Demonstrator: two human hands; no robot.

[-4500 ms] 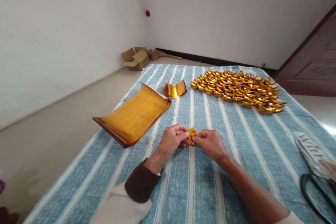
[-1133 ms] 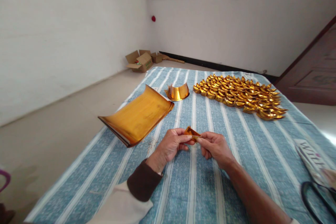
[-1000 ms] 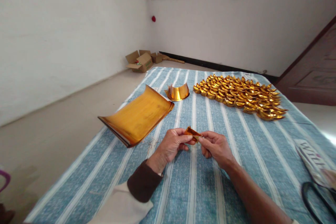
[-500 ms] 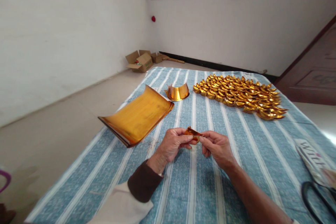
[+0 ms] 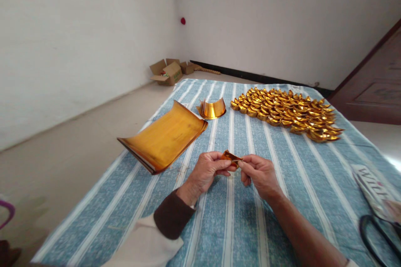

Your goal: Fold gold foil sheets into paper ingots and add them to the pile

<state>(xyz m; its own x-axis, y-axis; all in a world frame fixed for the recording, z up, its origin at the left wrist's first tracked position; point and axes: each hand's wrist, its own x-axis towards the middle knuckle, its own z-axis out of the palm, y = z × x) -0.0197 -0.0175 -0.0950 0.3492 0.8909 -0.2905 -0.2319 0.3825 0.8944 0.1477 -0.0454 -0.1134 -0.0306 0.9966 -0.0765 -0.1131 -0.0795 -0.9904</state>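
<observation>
A small folded piece of gold foil paper [image 5: 231, 157] is held up between both hands, above the striped tablecloth. My left hand [image 5: 209, 167] pinches its left side between thumb and fingers. On its right end, my right hand [image 5: 257, 172] grips with thumb and fingertips, and the other fingers curl under. Part of the folded paper is hidden by the fingers. Left of the hands lies a stack of large gold foil sheets [image 5: 166, 137] with curled edges. Beyond it stands a smaller bundle of curved gold strips [image 5: 213, 109].
Many folded gold paper ingots [image 5: 282, 110] sit close together at the far right. Black-handled scissors [image 5: 369, 233] and a printed packet [image 5: 371, 185] lie at the right edge of the blue-and-white striped tablecloth [image 5: 250, 225]. An open cardboard box [image 5: 171, 73] is on the floor behind.
Both hands stay nearly in place with the folded gold paper between them; its visible edge has tilted slightly. Nothing else has visibly moved on the cloth.
</observation>
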